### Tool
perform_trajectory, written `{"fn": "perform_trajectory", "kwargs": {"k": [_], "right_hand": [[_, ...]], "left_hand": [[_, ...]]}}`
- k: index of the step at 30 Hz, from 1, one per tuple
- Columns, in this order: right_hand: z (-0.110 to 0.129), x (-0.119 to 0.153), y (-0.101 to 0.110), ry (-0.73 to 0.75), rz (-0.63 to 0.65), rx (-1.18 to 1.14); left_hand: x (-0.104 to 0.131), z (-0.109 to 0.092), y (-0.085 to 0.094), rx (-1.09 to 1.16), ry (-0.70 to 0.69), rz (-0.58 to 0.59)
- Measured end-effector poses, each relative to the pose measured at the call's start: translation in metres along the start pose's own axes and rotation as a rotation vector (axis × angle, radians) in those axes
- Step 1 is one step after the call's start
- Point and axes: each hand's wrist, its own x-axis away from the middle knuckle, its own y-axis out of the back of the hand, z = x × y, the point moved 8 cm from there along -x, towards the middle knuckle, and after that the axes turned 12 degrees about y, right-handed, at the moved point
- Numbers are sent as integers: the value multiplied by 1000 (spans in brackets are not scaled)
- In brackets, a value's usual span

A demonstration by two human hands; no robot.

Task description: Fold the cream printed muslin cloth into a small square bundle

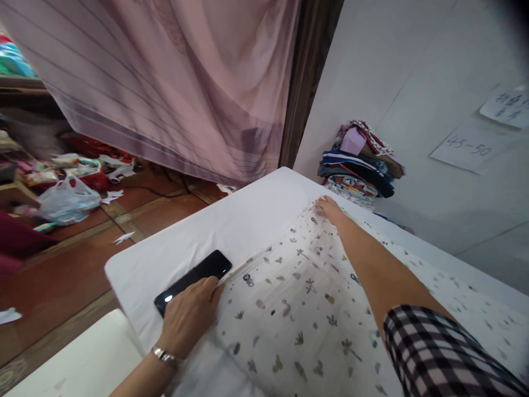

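A: How do the hands stand?
B: The left hand [192, 309] is closed, its thumb and fingers pinching one end of the edge of a printed cloth [297, 298]; the right hand [328, 209] has its fingers drawn together on the same edge, farther off; how tightly, I cannot tell.
A: And the cloth itself?
B: Its edge runs between the two grips; the rest spreads below and to the right of them, over a white table [248, 215], passing under the right forearm.
A: Anything near the left grip?
B: A black phone [202, 274], just beside it, partly hidden by the hand; a silver band [165, 355] circles that wrist.
A: By the right grip?
B: A stack of folded clothes [359, 165], just beyond it, against the wall [384, 66]; a plaid sleeve [430, 347] covers that arm nearer the body.
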Motion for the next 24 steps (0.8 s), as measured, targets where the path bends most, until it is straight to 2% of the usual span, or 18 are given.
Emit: {"fn": "perform_trajectory", "kwargs": {"k": [4, 8, 10, 13, 16, 19, 21, 24], "right_hand": [[-7, 6, -5, 10, 31, 91], [-8, 31, -15, 141, 84, 309], [-7, 52, -32, 276, 204, 550], [-13, 80, -62, 430, 469, 952], [-14, 90, -73, 417, 572, 1105], [-3, 103, -73, 375, 544, 1122], [4, 131, -73, 400, 541, 1100], [3, 204, -78, 522, 675, 1018]], "left_hand": [[1, 1, -1, -22, 5, -1], [1, 4, -3, -33, 18, 15], [1, 4, -5, -42, 26, 30], [0, 1, -6, -59, 23, 34], [-1, -3, -5, -88, 13, 31], [-2, -5, -4, -113, 11, 28], [-2, -5, -2, -119, 7, 19], [-3, -6, 0, -114, -12, 16]]}}
